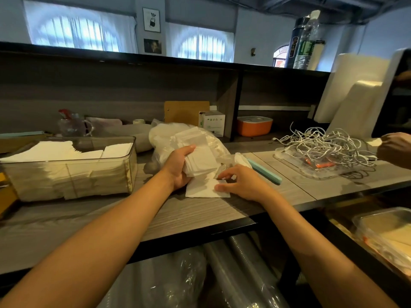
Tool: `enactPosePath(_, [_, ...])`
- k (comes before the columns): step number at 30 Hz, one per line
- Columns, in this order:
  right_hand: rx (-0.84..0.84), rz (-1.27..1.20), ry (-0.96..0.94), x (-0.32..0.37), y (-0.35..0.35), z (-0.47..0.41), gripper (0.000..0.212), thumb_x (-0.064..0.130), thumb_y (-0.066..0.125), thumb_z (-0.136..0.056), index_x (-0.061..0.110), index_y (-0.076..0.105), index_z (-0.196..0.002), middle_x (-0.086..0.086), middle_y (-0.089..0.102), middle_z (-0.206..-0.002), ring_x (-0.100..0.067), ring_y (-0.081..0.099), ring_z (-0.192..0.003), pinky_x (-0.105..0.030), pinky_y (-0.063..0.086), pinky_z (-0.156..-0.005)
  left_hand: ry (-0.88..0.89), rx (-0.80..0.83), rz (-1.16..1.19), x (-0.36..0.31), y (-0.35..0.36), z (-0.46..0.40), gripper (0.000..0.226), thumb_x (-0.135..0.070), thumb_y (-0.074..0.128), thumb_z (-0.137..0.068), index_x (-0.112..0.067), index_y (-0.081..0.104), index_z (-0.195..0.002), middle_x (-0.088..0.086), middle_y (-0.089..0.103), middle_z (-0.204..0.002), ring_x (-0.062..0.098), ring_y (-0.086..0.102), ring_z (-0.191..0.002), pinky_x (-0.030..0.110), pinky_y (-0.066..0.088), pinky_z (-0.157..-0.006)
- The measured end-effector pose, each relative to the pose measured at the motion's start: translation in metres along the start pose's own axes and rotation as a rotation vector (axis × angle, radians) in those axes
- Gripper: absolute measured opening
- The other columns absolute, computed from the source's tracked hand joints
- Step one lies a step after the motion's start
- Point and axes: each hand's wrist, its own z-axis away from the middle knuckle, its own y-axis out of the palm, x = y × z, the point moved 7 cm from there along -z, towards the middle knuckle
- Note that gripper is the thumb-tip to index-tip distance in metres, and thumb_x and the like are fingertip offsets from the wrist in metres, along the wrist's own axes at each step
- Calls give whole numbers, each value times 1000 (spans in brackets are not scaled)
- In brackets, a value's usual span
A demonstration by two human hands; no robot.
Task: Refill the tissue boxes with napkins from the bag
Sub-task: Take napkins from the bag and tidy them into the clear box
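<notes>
Left hand is gripping a stack of napkins, thumb curling over the top edge, fingers wrapped underneath and mostly hidden. The stack is sitting at the mouth of the clear plastic bag, which is lying on the desk mid-frame and still holding more napkins.

Right hand is resting on a loose napkin lying flat on the desk just in front of the bag. Its fingers are loosely spread, with tips touching the paper and the crumpled bag edge; can't tell whether they're pinching anything.

The clear tissue box is sitting left of the bag, apart from it, open on top and already packed with folded napkins close to the rim.

A light-blue stick is lying on the desk just right of the right hand. Further right, a clear tray is holding a tangle of white cables. An orange container with a white lid is sitting in the shelf recess behind, with a small white carton to its left. Another person's hand is showing at the right edge.
</notes>
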Motion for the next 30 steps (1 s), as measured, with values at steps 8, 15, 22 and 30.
enactPosePath(8, [-308,-345,-4,-2,-25,6,8,19,65,-91,13,66,-85,-3,65,-83,-15,59,-78,-32,47,-70,-8,-29,-64,2,2,4,26,-24,50,-100,-9,61,-119,13,71,-97,27,68,-88,41,55,-75])
enactPosePath(15, [-496,-1013,8,-5,-40,10,25,4,55,-93,26,67,-96,-4,63,-100,-27,57,-103,-45,51,-89,-36,-29,-131,7,15,4,27,-25,53,-101,-11,60,-123,13,74,-101,30,70,-95,50,57,-83])
enactPosePath(22, [-395,-912,26,9,-47,-9,49,5,65,-89,22,51,-134,1,59,-120,-16,59,-107,-33,57,-84,-109,110,-36,20,36,0,60,-66,37,-95,-20,60,-127,16,69,-122,35,64,-115,56,43,-107])
enactPosePath(30, [-382,-654,100,-19,-36,-21,48,14,65,-93,20,50,-137,1,67,-119,-15,63,-105,-26,54,-75,-117,113,-154,30,41,9,40,-8,57,-96,-7,51,-136,16,73,-105,27,74,-89,42,61,-73])
